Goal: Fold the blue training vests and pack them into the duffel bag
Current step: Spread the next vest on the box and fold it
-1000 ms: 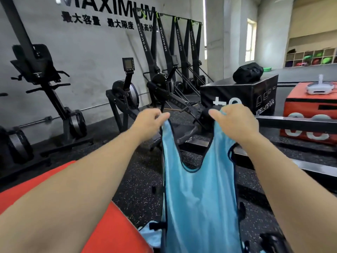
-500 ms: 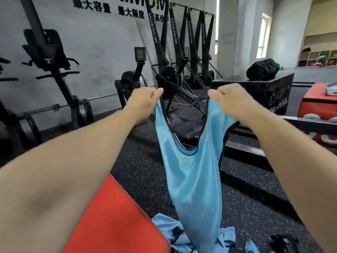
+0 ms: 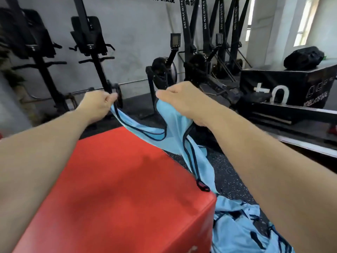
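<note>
I hold a light blue training vest (image 3: 175, 136) with black trim by its two shoulder straps. My left hand (image 3: 96, 105) pinches one strap and my right hand (image 3: 182, 101) grips the other. The vest hangs slanted over the far right edge of a red plyo box (image 3: 116, 189), its lower end dangling past the box's corner. More blue vests (image 3: 242, 229) lie in a heap on the floor at the box's right side. A black duffel bag (image 3: 303, 57) sits on top of a black plyo box (image 3: 284, 84) at the far right.
Rowing machines and ski machines (image 3: 198, 57) line the grey wall behind. A rower's rail (image 3: 284, 114) runs across the floor on the right. The floor is black speckled rubber (image 3: 229, 176).
My hands have swung the vest left and lower, from hanging free over the floor to draping across the red box. My view has turned left and down, so the red box fills the foreground.
</note>
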